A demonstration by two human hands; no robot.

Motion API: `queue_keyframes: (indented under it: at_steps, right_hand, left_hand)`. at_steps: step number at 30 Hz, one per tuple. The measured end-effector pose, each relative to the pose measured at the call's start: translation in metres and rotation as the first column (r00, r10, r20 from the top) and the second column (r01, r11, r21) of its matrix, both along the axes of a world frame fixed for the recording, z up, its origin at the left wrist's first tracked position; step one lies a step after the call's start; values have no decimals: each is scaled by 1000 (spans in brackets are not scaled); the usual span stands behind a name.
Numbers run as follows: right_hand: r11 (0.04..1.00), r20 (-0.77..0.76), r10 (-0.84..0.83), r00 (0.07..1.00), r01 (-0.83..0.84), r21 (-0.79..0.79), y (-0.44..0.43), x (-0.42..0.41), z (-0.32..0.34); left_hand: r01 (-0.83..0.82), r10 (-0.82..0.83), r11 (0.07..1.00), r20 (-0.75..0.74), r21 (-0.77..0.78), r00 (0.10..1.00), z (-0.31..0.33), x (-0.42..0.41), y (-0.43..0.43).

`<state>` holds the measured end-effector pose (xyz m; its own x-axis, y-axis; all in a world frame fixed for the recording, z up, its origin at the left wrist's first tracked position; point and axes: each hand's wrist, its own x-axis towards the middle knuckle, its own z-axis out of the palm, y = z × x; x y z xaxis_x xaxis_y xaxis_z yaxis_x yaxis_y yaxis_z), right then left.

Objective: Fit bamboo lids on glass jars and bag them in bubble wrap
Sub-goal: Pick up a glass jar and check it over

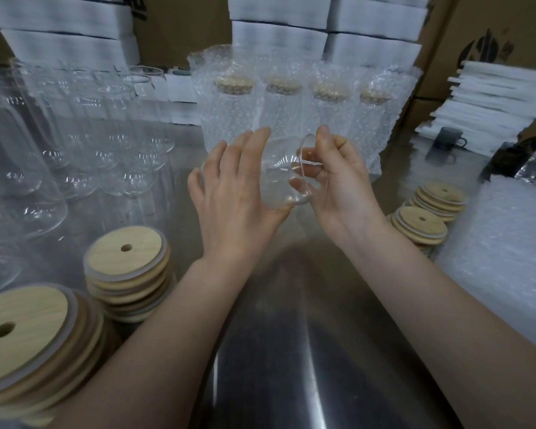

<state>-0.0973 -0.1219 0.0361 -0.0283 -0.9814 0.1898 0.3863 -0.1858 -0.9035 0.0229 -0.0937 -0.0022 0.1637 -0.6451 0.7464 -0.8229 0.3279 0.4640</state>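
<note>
The right hand (344, 187) is pinching the rim of the glass jar (287, 181), thumb on top and fingers curled. The left hand (232, 196) is laying straight fingers along the jar's side, with its thumb under it. The jar is lying sideways in the air over the metal table (291, 351), with no lid on.

Glass is slippery, so the jar could be slipping out and hitting the hard table. Swinging it forward could be knocking the wrapped jars (288, 113) just behind. Bare jars (84, 125) are crowding the left. Lid stacks (127, 267) are sitting on both sides. The open room is lying in the middle, near the body.
</note>
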Motion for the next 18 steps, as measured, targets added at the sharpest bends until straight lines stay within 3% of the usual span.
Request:
queue_keyframes:
  at_steps: [5,8,12,18]
  right_hand:
    - [983,278,165,946,-181,33,-3,-1,0]
    - [962,351,249,903,-271,15,-2,-1,-3]
    - [972,149,235,960,-234,-28,-3,0,-9]
    - [966,-306,183,934,-229,-121,-2,1,-21]
  left_hand:
    - [15,-29,996,-154,-87,988,-4,0,-2]
    - [8,-37,994,-278,-105,960,-2,0,-4]
    - [102,-128,992,-485,-80,865,-1,2,-5]
    - [268,-159,963,-874,-34,459,7,5,-7]
